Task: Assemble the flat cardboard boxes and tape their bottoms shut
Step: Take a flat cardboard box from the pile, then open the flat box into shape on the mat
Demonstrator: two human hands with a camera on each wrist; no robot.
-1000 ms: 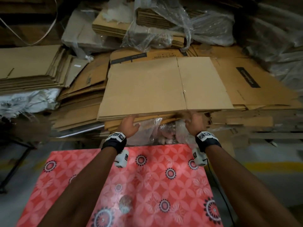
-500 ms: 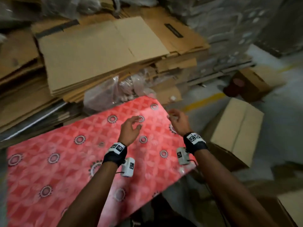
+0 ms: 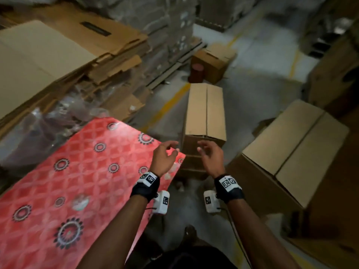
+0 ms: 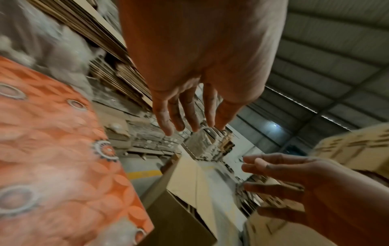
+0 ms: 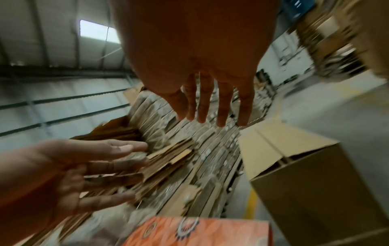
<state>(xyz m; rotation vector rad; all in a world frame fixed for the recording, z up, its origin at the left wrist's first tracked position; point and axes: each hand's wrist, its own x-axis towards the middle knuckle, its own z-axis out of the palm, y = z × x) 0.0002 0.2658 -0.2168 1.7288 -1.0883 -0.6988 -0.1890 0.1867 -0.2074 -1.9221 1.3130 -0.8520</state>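
Note:
Both my hands are empty with fingers spread. My left hand (image 3: 165,154) hovers over the right corner of the red patterned table (image 3: 77,181). My right hand (image 3: 208,155) hangs just beyond that corner, in front of an assembled cardboard box (image 3: 205,111) standing on the floor. Neither hand touches the box. In the left wrist view my left hand (image 4: 189,114) has straight fingers, and the box (image 4: 189,179) lies below. The right wrist view shows my right hand (image 5: 212,106) with straight fingers above the same box (image 5: 294,166). A stack of flat cardboard boxes (image 3: 38,61) lies at the upper left.
A second assembled box (image 3: 295,150) stands on the floor at the right, and a third box (image 3: 213,61) with a dark red container (image 3: 197,71) stands farther back. Wrapped pallets (image 3: 165,22) line the back. A yellow line (image 3: 167,105) crosses the grey floor.
My view swung right, away from the flat cardboard stack toward the boxes on the floor. Both hands left the stack's edge, crossed the red table and now hover at its right corner.

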